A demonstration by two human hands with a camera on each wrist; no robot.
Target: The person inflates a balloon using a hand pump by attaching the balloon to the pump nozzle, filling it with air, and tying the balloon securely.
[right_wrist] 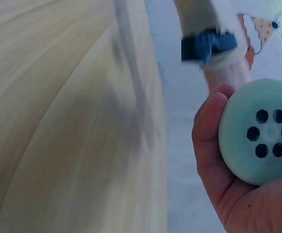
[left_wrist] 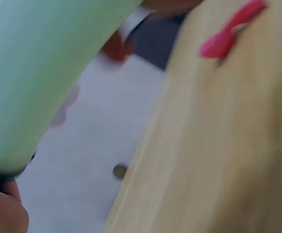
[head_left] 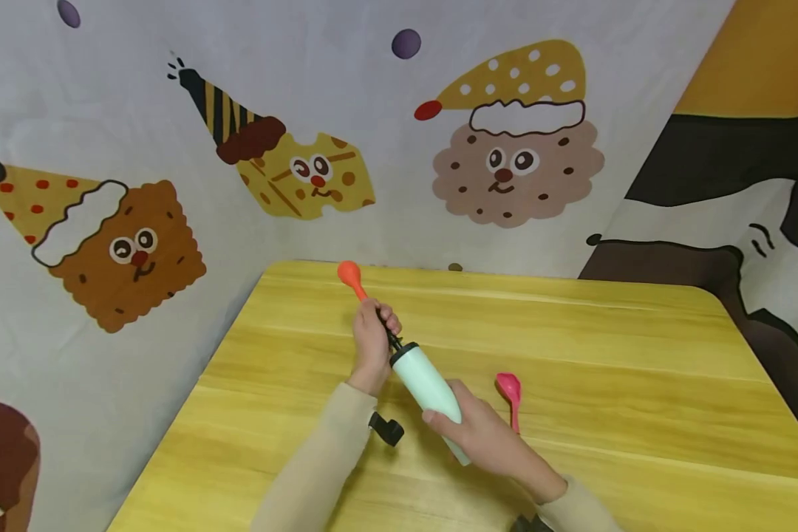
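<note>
A mint-green hand balloon pump (head_left: pixel 428 380) with a black end slants over the table, tilted up toward the far left. My right hand (head_left: pixel 488 432) grips its green body; the right wrist view shows the fingers curled round the rounded end (right_wrist: pixel 272 165) with its ring of dark holes. At the black nozzle end, my left hand (head_left: pixel 371 343) holds the nozzle and the neck of an orange balloon (head_left: pixel 349 273), whose small round head sticks out beyond the fingers. How the neck sits on the nozzle is hidden by the fingers. A pink balloon (head_left: pixel 509 386) lies flat on the table, right of the pump.
The wooden table (head_left: pixel 612 355) has its far edge against a printed cloth (head_left: pixel 399 236) with cartoon biscuits and cheese. Another cloth-covered side rises at the left. A black wrist mount (head_left: pixel 387 429) sits on the left sleeve.
</note>
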